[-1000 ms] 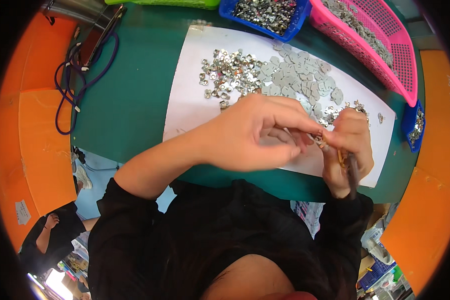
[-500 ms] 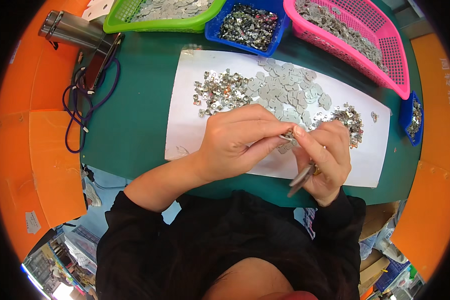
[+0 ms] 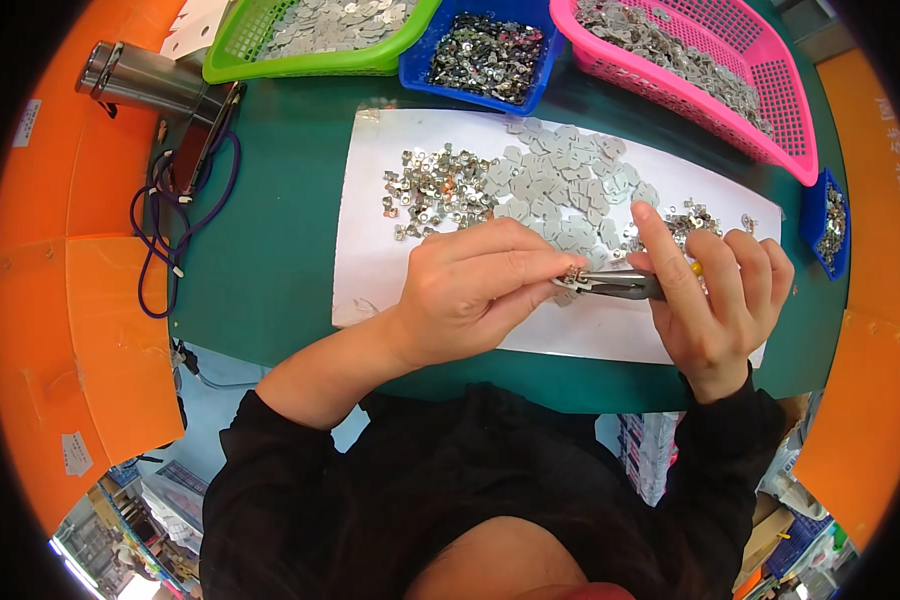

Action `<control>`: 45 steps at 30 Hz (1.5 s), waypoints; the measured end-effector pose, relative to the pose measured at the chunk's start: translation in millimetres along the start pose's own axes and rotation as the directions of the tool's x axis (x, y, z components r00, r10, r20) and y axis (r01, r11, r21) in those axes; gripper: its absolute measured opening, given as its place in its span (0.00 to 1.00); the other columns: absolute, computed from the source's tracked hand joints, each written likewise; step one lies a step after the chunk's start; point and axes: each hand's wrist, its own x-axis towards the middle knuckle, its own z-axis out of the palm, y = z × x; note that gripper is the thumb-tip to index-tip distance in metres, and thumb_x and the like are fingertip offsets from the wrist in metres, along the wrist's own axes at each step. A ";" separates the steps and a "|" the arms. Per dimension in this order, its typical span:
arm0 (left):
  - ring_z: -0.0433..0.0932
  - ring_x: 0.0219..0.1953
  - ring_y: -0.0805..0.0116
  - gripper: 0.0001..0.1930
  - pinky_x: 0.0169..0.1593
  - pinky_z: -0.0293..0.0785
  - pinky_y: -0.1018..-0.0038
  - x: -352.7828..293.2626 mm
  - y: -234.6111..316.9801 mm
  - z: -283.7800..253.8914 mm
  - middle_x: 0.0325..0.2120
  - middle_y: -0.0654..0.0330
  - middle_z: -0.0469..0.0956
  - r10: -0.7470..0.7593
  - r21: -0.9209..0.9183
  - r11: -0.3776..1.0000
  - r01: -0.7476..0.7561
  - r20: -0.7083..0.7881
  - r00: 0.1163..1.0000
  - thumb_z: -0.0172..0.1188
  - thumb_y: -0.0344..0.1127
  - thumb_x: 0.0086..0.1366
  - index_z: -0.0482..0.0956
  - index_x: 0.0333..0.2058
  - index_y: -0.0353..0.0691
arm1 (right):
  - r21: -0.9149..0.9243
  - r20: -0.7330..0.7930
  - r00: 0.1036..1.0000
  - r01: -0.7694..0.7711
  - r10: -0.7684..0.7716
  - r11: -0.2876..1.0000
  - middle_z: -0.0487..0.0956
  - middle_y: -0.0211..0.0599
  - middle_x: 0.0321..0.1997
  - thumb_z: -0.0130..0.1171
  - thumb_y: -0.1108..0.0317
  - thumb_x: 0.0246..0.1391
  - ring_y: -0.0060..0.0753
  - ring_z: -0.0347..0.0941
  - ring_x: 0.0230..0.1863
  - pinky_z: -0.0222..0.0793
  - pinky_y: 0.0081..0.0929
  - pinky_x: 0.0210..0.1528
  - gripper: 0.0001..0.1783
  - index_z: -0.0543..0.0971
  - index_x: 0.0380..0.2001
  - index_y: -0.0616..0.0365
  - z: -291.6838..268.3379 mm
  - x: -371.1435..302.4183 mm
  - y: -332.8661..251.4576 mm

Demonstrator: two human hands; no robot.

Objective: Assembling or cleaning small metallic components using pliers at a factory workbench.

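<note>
My left hand (image 3: 470, 285) pinches a small metal piece (image 3: 568, 280) between thumb and fingertips, above the white sheet (image 3: 375, 275). In my right hand (image 3: 715, 320) is a pair of pliers (image 3: 625, 284), jaws pointing left and meeting the small piece. Its index finger stretches up and away, the other fingers are loosely bent, and the handles are mostly hidden behind them. Beyond the hands lie a pile of flat grey plates (image 3: 560, 175), shiny little metal clips (image 3: 435, 190) to the left, and small metal parts (image 3: 692, 218) to the right.
Along the far edge of the green table (image 3: 280, 200) stand a green basket (image 3: 320, 66), a blue bin (image 3: 475, 95) and a pink basket (image 3: 685, 115), all filled with metal pieces. A smaller blue bin (image 3: 813, 222) sits right. A steel flask (image 3: 155, 78) and purple cord (image 3: 232, 175) are at left.
The right hand has moved right and opened its fingers somewhat. The pliers have swung up from hanging below the hand to reach the piece, which the left hand still pinches.
</note>
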 end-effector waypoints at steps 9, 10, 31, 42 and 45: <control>0.81 0.27 0.66 0.16 0.29 0.77 0.76 -2.3 -4.1 0.0 0.30 0.54 0.82 0.050 0.055 0.997 -0.050 0.006 0.999 0.68 0.17 0.49 0.85 0.39 0.33 | 0.061 0.137 0.991 -0.017 0.008 0.998 0.69 0.26 0.29 0.69 0.61 0.48 0.31 0.67 0.35 0.61 0.34 0.44 0.16 0.86 0.43 0.46 -7.9 4.6 -2.1; 0.81 0.27 0.65 0.16 0.28 0.77 0.76 -2.0 -3.5 0.1 0.29 0.54 0.82 0.039 0.066 0.997 -0.040 0.005 0.999 0.69 0.17 0.49 0.85 0.39 0.33 | 0.062 0.138 0.990 -0.016 0.007 0.998 0.69 0.26 0.29 0.69 0.61 0.48 0.31 0.67 0.35 0.61 0.34 0.44 0.16 0.86 0.43 0.46 -9.8 5.6 -2.5; 0.81 0.28 0.63 0.17 0.31 0.78 0.75 -2.6 -0.3 2.8 0.31 0.54 0.82 0.084 0.180 0.980 -0.081 -0.008 0.996 0.67 0.18 0.49 0.84 0.41 0.33 | 0.076 0.206 0.977 0.047 -0.062 0.996 0.67 0.26 0.25 0.64 0.60 0.52 0.31 0.64 0.28 0.60 0.31 0.34 0.12 0.83 0.39 0.52 -10.6 6.1 2.2; 0.83 0.33 0.67 0.11 0.38 0.82 0.73 -3.6 4.9 6.5 0.33 0.53 0.82 -0.642 -0.611 0.460 0.645 0.272 0.716 0.54 0.29 0.71 0.80 0.46 0.29 | 0.455 0.462 0.871 -0.397 0.170 0.797 0.71 0.34 0.26 0.66 0.72 0.39 0.41 0.68 0.28 0.62 0.36 0.30 0.11 0.78 0.30 0.53 4.6 -5.8 -13.9; 0.83 0.33 0.67 0.11 0.37 0.82 0.73 -4.3 1.9 7.0 0.33 0.52 0.82 -0.694 -0.725 0.257 0.639 0.322 0.644 0.56 0.30 0.71 0.79 0.45 0.29 | 0.533 0.490 0.855 -0.446 0.168 0.719 0.70 0.39 0.24 0.63 0.76 0.40 0.46 0.67 0.28 0.60 0.39 0.30 0.10 0.77 0.31 0.57 3.4 -0.8 -14.0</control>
